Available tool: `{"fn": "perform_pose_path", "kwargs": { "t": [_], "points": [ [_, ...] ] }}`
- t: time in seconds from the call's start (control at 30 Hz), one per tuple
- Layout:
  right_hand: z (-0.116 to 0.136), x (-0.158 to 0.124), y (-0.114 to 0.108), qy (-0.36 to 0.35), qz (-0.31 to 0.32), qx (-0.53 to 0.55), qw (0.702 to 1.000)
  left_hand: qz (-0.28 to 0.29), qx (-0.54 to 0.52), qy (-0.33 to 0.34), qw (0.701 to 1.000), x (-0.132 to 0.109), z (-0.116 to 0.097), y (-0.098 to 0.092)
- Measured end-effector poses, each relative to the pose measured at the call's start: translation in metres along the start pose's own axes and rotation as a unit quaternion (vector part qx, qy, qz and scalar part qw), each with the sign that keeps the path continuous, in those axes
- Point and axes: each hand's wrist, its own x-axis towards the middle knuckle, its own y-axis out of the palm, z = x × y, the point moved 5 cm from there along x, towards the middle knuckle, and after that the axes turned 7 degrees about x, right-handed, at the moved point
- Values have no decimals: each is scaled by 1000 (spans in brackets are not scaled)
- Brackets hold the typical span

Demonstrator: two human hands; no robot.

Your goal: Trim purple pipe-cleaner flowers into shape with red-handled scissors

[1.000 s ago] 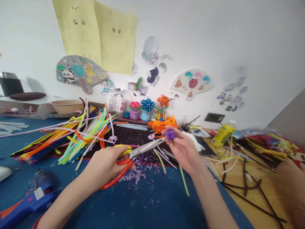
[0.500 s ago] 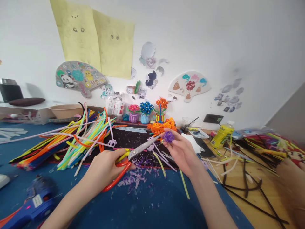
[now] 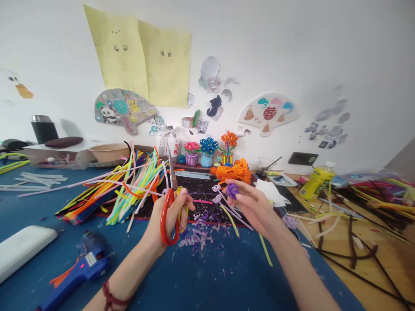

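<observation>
Easiest thing to read here is the red 囍 on the right-hand fan on the wall, plus what looks like 节胜 in red on a clear bottle. The yellow bottle has green lettering I can't make out, and the glue gun's white sticker is too small. Container-wise: clear box with bits and bobs inside, tan bowl (can't see in), and three little pots, purple, light blue and striped, holding pink, blue and orange blooms. Left hand has its fingers wrapped round red-and-yellow scissors, blades up; right hand's fingers pinch a purple flower above the blue bench, clear of the blades.
</observation>
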Motion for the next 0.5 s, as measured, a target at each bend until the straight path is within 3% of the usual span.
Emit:
{"fn": "perform_pose_path", "kwargs": {
  "t": [0.13, 0.33, 0.4, 0.5],
  "points": [
    [-8, -1, 3, 25, 8, -24, 999, -28, -104, -3, 994, 4, -3, -4],
    [-19, 6, 6, 32, 8, -61, 998, -21, -119, -31, 992, 9, -7, -16],
    [-11, 10, 8, 27, 14, -83, 996, -18, -120, -28, 992, 9, -5, -19],
    [21, 7, 4, -20, -27, -194, 980, -26, -118, -12, 993, 10, -4, -24]
  ]
}}
